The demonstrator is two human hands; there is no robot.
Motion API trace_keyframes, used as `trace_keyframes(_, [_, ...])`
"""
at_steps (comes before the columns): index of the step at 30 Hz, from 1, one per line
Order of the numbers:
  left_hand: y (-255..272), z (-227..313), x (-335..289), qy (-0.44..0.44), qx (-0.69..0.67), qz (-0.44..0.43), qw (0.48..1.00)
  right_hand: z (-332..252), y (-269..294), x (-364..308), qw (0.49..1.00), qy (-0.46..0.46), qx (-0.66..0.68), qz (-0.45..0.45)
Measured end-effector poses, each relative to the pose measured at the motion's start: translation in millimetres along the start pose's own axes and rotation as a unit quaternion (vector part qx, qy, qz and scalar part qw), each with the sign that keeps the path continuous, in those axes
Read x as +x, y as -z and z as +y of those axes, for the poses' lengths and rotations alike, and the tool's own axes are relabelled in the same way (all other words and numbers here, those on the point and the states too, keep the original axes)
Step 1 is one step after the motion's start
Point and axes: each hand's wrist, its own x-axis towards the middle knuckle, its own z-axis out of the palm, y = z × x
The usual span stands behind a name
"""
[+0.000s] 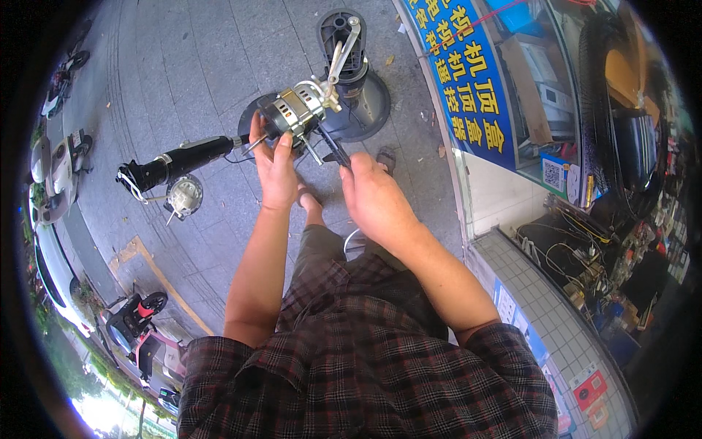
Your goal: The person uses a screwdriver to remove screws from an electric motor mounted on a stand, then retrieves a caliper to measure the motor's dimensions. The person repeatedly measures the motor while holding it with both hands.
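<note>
Head view is showing one person standing on grey paving, looking down at two bare hands raised in front of a plaid shirt (365,366). Left hand (276,170) is gripping one small electric fan motor (292,113), fingers curling around its round metal body and the thumb lying up its near side. Right hand (374,196) is closing around one dark-handled tool (335,146), whose tip is meeting the underside of the motor; I cannot tell whether it is a screwdriver or something similar. The motor is being held up in the air, above the ground, roughly over one dark round fan base (362,95) lying on the paving. One black fan column (179,162) is lying on the ground to the left, with one small round metal part (183,196) just beside it. Two sandalled feet are showing below the hands. Along the left edge, at least two scooters (51,175) are standing parked. One blue shop sign (461,73) is hanging on the right.
</note>
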Motion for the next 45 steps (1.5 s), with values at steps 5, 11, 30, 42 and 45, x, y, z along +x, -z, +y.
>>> trace_keyframes(5, [-1, 1, 0, -0.005, 0.001, 0.0, 1.0, -2, 3, -1, 1.0, -0.011, -0.003, -0.005])
trace_keyframes(11, [-3, 2, 0, -0.005, 0.002, -0.002, 1.0, -1, 6, -2, 0.999, -0.022, -0.048, -0.012])
trace_keyframes(30, [3, -4, 4, -0.011, -0.01, -0.007, 1.0, 1, 1, 3, 0.997, -0.008, -0.082, 0.012])
trace_keyframes(42, [-2, 0, 2, -0.016, -0.006, -0.01, 1.0, -4, 5, 2, 0.998, -0.023, -0.05, 0.005])
trace_keyframes(45, [-1, 0, 2, -0.001, -0.002, -0.001, 1.0, -1, 7, 0, 1.0, -0.029, -0.01, -0.002])
